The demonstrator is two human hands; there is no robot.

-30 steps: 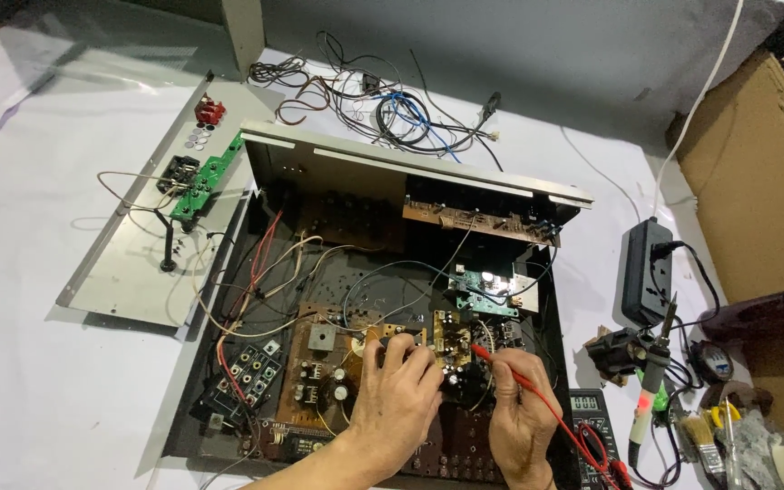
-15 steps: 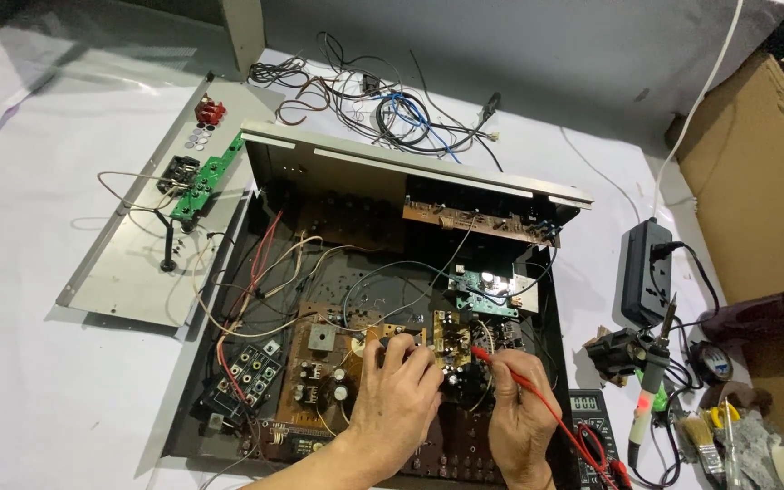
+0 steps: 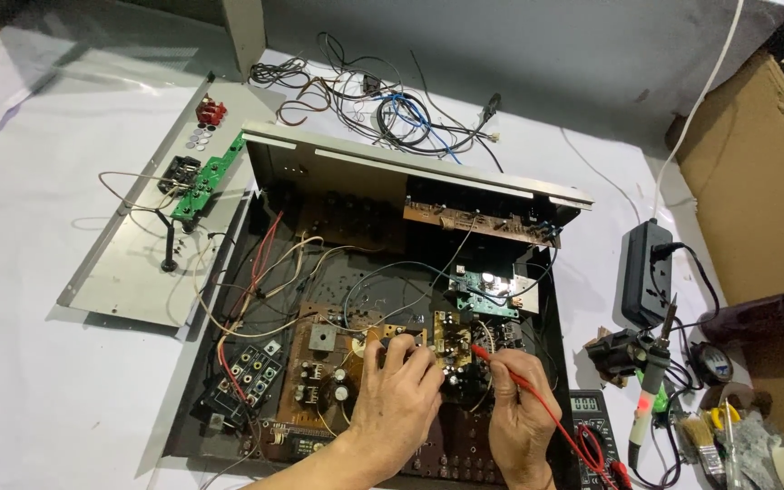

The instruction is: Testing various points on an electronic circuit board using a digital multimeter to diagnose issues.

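An opened black amplifier chassis (image 3: 229, 399) lies on the white sheet, full of loose wires and circuit boards. My left hand (image 3: 399, 399) rests on the brown circuit board (image 3: 315, 372) near the front, fingers curled, fingertips pressed on parts by the board's middle; whether it pinches something I cannot tell. My right hand (image 3: 519, 413) grips a red test probe (image 3: 483, 352), its tip touching a small board with capacitors (image 3: 454, 336). The probe's red lead (image 3: 566, 434) runs back to a multimeter (image 3: 592, 417) at the lower right.
A detached grey metal panel (image 3: 129, 263) with a green board (image 3: 210, 177) lies left of the chassis. A tangle of cables (image 3: 383, 100) sits behind. Right side: black power strip (image 3: 646, 272), soldering iron (image 3: 653, 377), brushes, cardboard box (image 3: 759, 181).
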